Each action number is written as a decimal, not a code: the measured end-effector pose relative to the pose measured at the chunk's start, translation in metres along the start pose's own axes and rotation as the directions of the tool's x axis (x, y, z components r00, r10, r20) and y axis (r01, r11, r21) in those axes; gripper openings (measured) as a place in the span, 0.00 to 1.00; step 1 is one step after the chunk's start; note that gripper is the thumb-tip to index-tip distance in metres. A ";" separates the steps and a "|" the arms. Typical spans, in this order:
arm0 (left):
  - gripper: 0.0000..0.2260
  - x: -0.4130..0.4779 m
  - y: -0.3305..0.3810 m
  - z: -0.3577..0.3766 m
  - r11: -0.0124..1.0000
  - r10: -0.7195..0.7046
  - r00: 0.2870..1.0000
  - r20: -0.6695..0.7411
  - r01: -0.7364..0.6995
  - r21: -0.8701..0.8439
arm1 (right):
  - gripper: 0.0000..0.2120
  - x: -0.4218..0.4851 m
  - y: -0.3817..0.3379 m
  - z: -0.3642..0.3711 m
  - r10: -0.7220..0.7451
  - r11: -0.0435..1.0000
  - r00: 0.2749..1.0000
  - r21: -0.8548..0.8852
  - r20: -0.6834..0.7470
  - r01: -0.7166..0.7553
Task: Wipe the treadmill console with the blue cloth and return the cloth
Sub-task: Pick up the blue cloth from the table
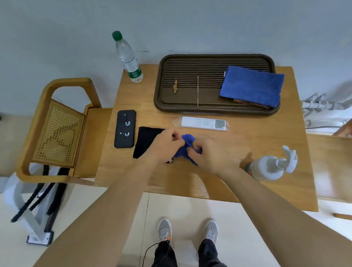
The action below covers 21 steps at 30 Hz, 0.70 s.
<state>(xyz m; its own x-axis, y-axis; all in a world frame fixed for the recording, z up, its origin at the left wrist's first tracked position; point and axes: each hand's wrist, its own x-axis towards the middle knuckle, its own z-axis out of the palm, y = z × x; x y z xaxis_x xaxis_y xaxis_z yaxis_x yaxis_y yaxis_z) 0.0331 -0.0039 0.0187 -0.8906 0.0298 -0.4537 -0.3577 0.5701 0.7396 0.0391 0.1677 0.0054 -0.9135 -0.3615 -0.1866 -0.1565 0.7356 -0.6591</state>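
A small blue cloth (185,148) is bunched up just above the wooden table (227,180), held between both hands. My left hand (165,145) pinches its upper left edge. My right hand (209,154) grips its right side, fingers curled into the fabric. Part of the cloth is hidden under my fingers. A second, larger blue cloth (252,85) lies folded on the right side of a dark slatted tray (168,100) at the back of the table. No treadmill console is in view.
A black cloth (145,141) and a black phone (125,129) lie left of my hands. A white remote (203,123) sits behind them, a white spray bottle (271,167) to the right, a water bottle (128,59) at the back left. A cane-backed chair (57,132) stands left.
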 end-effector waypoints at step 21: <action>0.08 -0.256 -0.198 -0.281 0.974 -0.224 0.688 -0.690 0.189 -0.127 | 0.19 0.042 -0.298 0.120 -0.205 0.952 0.733 -0.043 0.649 0.304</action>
<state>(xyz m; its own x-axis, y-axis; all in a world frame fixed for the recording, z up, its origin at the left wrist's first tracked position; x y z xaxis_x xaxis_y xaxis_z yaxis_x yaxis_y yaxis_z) 0.2531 -0.3555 0.1282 -0.7266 -0.6736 -0.1351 -0.5525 0.4561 0.6976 0.0921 -0.1349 0.1065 -0.3937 -0.7872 -0.4746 -0.4424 0.6149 -0.6529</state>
